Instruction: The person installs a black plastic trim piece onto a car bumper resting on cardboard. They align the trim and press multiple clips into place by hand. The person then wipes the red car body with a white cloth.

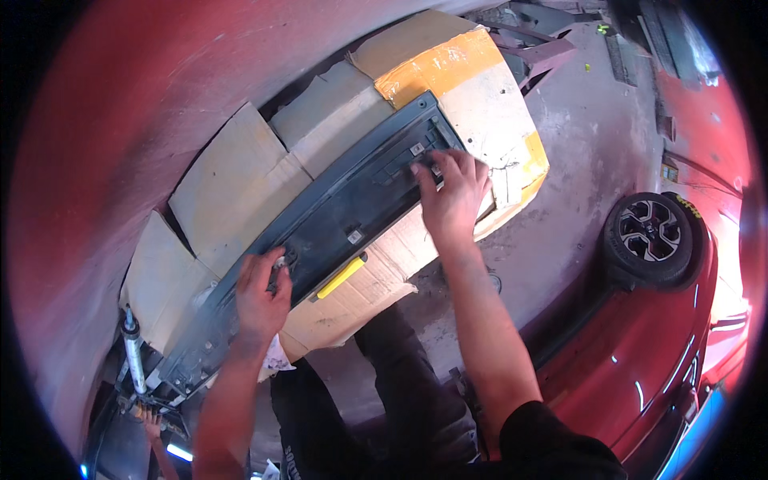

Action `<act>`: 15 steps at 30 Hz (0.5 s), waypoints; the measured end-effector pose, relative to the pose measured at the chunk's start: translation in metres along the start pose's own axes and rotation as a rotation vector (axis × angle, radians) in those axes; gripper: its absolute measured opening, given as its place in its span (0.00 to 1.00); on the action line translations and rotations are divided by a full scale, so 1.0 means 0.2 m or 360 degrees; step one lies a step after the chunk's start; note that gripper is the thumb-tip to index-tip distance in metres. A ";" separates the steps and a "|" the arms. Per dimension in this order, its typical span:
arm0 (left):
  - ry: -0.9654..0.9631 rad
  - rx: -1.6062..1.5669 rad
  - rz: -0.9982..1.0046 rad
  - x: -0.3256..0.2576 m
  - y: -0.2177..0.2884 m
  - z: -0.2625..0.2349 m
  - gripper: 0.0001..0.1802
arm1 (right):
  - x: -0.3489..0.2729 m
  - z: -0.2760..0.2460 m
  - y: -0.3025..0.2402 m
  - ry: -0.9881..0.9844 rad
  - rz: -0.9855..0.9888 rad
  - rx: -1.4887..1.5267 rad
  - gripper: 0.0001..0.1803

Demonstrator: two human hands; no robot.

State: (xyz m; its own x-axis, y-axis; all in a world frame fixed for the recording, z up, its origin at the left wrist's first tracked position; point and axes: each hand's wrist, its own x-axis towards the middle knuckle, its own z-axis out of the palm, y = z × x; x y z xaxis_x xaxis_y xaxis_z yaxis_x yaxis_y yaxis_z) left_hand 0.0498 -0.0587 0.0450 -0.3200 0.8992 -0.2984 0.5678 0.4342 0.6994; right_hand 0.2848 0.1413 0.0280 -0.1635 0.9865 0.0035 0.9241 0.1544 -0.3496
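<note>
A long dark plastic trim panel point(336, 216) lies diagonally, inner face up, on flattened cardboard sheets point(232, 184) that seem to cushion it over the red car body point(120, 144). The left hand point(260, 292) presses on its near-left part, fingers curled at a small fitting; whether they pinch it cannot be told. The right hand point(452, 196) rests on the far-right end, fingers spread, grasping nothing visible. A yellow-handled tool point(340, 278) lies just beside the panel. No containers appear. A second red car's wheel point(650, 232) stands at right.

My left hand point(260, 292) hides whatever small part it grips on the dark panel point(336, 216); the panel's lower end blurs into shadow.
</note>
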 end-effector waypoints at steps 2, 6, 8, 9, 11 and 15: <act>0.0106 -0.0238 -0.0138 0.03 0.13 0.10 0.19 | 0.06 0.06 0.09 -0.0054 -0.0150 -0.0080 0.20; 0.0263 -0.0255 0.0228 0.20 0.27 0.34 0.18 | 0.01 0.18 0.09 0.0052 -0.0122 0.0034 0.23; 0.0283 -0.0064 0.0381 0.34 0.39 0.44 0.17 | -0.01 0.24 0.10 0.0140 -0.0005 0.0096 0.23; 0.0289 0.0029 0.0490 0.42 0.45 0.47 0.17 | -0.03 0.28 0.10 0.0149 0.0028 0.0124 0.26; 0.0286 0.0137 0.0732 0.60 0.51 0.50 0.17 | -0.07 0.34 0.08 0.0261 0.0048 0.0185 0.29; -0.0205 0.0438 0.1092 0.87 0.50 0.48 0.18 | -0.13 0.34 0.07 0.0359 0.0093 0.0757 0.40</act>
State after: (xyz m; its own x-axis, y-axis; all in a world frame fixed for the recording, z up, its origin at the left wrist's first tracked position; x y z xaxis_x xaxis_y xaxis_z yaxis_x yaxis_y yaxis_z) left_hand 0.1234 0.1466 -0.0004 0.2556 0.9649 0.0606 0.7824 -0.2433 0.5733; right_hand 0.2778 0.1144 -0.0401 0.0104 0.9879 0.1548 0.6619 0.1092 -0.7416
